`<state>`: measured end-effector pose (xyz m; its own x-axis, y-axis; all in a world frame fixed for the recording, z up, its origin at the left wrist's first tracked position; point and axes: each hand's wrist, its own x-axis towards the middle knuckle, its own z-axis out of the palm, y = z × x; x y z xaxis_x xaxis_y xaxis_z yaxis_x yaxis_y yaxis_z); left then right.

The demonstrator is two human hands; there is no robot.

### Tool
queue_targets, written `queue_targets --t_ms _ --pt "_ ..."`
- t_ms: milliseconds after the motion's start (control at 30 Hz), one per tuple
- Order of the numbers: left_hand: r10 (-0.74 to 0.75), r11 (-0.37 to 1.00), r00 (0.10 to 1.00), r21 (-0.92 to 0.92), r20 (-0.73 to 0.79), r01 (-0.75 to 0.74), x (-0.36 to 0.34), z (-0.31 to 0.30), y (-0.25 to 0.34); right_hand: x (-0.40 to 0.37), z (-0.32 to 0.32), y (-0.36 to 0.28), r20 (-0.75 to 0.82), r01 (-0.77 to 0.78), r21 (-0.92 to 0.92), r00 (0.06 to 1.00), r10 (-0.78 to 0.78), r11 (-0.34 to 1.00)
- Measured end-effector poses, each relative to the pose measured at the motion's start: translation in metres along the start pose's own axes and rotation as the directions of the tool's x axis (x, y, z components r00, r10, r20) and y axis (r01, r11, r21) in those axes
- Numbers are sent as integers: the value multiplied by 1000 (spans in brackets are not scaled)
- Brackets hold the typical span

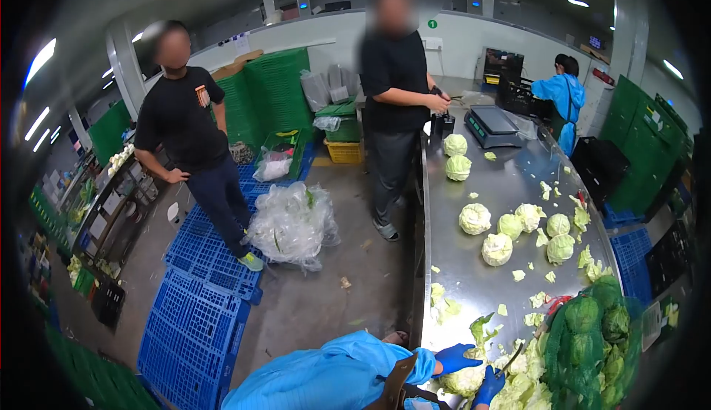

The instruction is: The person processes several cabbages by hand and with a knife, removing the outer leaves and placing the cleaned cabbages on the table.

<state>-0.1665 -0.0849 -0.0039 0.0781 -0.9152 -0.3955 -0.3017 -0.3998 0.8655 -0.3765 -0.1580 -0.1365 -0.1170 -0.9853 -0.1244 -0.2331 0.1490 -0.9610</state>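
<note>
At the bottom of the view, my left hand [454,358] in a blue glove is held against a pale green cabbage [464,382], its fingers along the top of the head. Beside it my right hand [489,388], gloved too, closes around a knife [510,359] whose dark, narrow blade points up and away. A loose leaf [483,328] stands up just beyond my left fingers. Trimmed cabbage leaves [521,391] pile up to the right of my right hand. Next to that pile sits a green net bag [585,336] full of cabbages.
Several trimmed cabbages [497,249] and leaf scraps lie along the steel table [474,291]. A scale [492,125] stands at its far end. One person [400,77] stands at the table's left edge, another [185,114] by blue pallets [192,321]; a third [561,95] handles a black crate [516,95].
</note>
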Motion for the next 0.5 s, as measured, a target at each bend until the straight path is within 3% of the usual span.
queue_targets --t_ms 67,100,133,200,233,333,433,467,500 --pt "26 998 1000 53 1 -26 6 -3 2 11 7 16 -25 25 205 999 -21 978" --pt "78 997 994 14 78 -79 13 -4 -3 17 0 23 -11 0 40 1000 0 999" --pt "46 996 999 76 3 -47 6 -5 4 14 2 18 -49 1 -37 999 -2 999" --pt "44 998 999 42 -17 -44 10 -2 -5 10 5 16 -22 -97 -10 995 97 995" --pt "41 999 999 16 -1 -41 8 -2 -11 -10 -2 6 42 201 -452 978 -205 869" --pt "53 998 999 -43 -1 -53 10 -12 -36 -23 -27 -8 37 231 -620 963 -267 750" --pt "83 973 991 -204 -105 -103 15 -5 -70 -44 -15 4 65 238 -741 956 -286 628" --pt "-17 975 998 -222 -63 3 24 -1 -84 -38 -23 6 1 116 -670 988 -156 733" --pt "-40 973 997 -228 -59 26 23 0 -82 -31 -37 5 -46 115 -664 980 -195 739"
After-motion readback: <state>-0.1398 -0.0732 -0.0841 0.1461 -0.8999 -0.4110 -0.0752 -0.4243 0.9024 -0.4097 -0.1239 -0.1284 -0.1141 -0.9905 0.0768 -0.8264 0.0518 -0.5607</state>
